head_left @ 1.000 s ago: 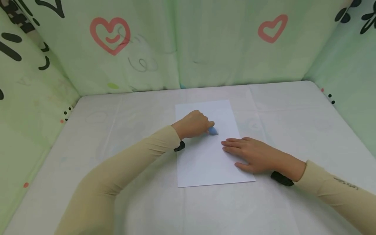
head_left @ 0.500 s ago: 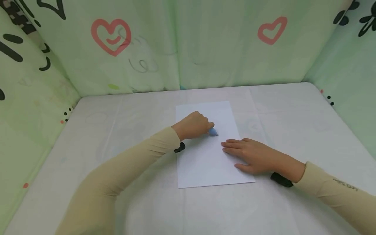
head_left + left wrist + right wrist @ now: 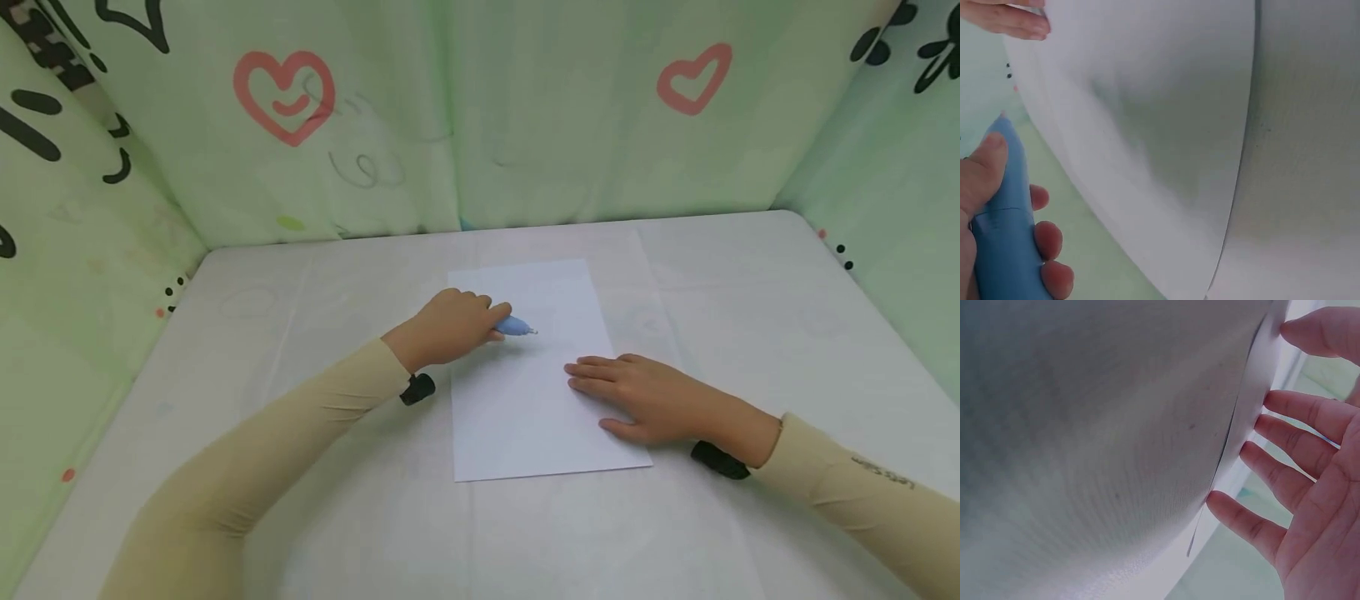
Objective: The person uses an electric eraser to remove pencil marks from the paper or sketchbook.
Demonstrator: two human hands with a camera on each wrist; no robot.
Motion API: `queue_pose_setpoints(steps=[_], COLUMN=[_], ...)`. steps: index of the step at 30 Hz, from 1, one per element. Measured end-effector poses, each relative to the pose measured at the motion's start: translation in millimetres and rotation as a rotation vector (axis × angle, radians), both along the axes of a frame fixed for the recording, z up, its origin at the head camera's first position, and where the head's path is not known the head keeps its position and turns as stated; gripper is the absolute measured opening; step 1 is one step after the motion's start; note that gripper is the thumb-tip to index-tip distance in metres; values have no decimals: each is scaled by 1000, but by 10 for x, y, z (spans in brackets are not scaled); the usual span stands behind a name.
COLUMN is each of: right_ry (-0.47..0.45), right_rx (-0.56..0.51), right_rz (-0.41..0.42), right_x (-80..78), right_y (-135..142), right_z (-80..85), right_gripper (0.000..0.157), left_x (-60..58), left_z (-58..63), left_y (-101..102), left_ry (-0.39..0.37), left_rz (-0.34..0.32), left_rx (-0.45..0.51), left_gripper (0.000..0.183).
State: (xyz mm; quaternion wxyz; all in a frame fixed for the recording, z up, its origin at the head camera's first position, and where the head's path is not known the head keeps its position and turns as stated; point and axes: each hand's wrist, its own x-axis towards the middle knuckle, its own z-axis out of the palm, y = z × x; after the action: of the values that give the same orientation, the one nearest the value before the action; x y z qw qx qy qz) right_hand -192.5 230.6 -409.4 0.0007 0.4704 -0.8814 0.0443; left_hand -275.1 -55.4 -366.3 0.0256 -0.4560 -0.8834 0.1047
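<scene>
A white sheet of paper (image 3: 525, 433) lies flat on the table. My left hand (image 3: 450, 327) grips a thick blue pen (image 3: 514, 326) with a tapered front and a small pale tip. In the left wrist view the thumb lies along the blue pen (image 3: 1009, 244) and the fingers curl round its far side. The tip points right and appears raised above the sheet. My right hand (image 3: 637, 396) rests open near the sheet's right edge, fingers spread. In the right wrist view the fingertips of that right hand (image 3: 1322, 481) touch the paper. No mark is visible on the sheet.
A white cloth covers the table (image 3: 360, 533). Green fabric walls (image 3: 555, 125) with printed hearts stand behind it and at both sides. A black wrist device (image 3: 417, 389) sits under the left wrist, another black device (image 3: 720, 459) under the right.
The left hand has drawn back to the left with the pen, and the tip has moved left and slightly up in the head view. The right hand and paper have stayed in place.
</scene>
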Motion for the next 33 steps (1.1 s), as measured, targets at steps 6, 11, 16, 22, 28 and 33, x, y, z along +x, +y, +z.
queue_pose_setpoints(steps=[6, 11, 16, 22, 28, 33], right_ry=[6, 33, 35, 31, 12, -73], right_rx=[3, -24, -29, -31, -22, -28], right_rz=[0, 15, 18, 37, 20, -52], right_x=[1, -20, -68, -127, -129, -135], right_y=[-4, 5, 30, 43, 42, 70], right_z=[-2, -13, -56, -71, -75, -30], right_gripper=[52, 50, 51, 49, 50, 52], left_x=[107, 109, 61, -9, -64, -116], left_z=[65, -68, -260, -395, -445, -431], left_y=[-406, -853, -1157, -1285, -1326, -1307], left_ry=[-77, -192, -320, -360, -346, -302], left_rz=[211, 326, 388, 421, 420, 406], left_rx=[180, 238, 237, 244, 251, 247], left_gripper=[39, 36, 39, 45, 48, 52])
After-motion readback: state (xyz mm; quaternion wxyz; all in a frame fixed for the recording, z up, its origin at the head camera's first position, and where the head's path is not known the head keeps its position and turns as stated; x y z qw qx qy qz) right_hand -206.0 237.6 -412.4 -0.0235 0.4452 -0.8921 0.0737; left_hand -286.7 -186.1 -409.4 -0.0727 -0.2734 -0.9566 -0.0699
